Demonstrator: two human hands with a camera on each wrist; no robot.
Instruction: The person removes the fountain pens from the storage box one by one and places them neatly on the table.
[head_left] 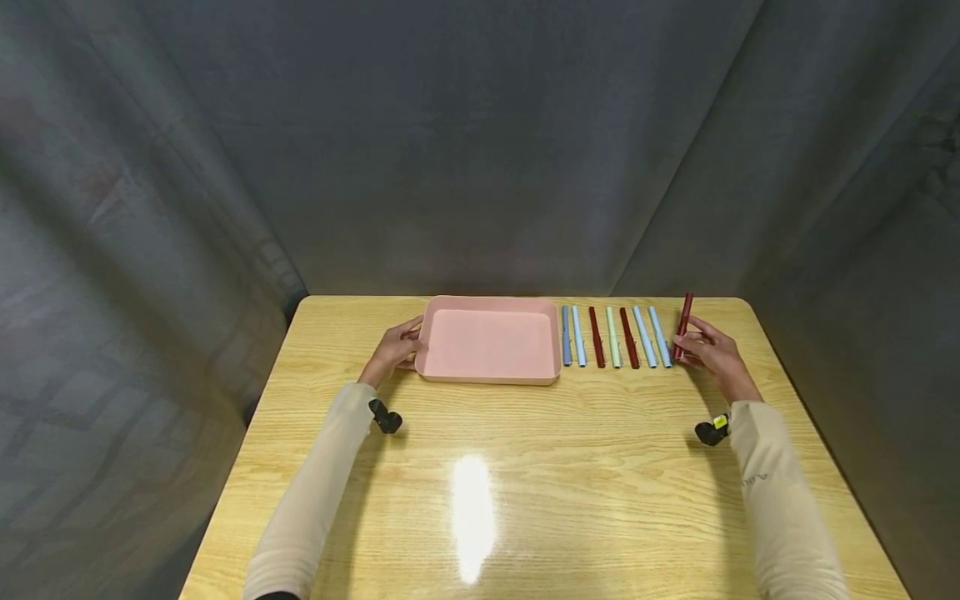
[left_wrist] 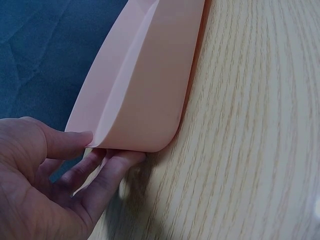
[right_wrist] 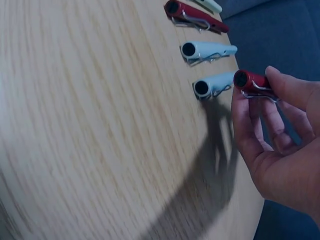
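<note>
1. Tray (head_left: 489, 343), pink and shallow, sits at the middle of the head view on the far part of the counter (head_left: 525, 483).
2. Left hand (head_left: 393, 348) grips the tray's left end: in the left wrist view the thumb lies on the rim and the fingers (left_wrist: 107, 167) curl under the corner.
3. Just right of the tray a row of pens (head_left: 613, 337) lies side by side on the counter, in grey, light blue, dark red and pale green.
4. Red pen (head_left: 683, 325), at the right end of that row, is lifted off the counter.
5. Right hand (head_left: 712, 350) pinches this pen between thumb and curled fingers (right_wrist: 260, 120); in the right wrist view its open end faces the camera, just beside a blue pen (right_wrist: 212, 86).
</note>
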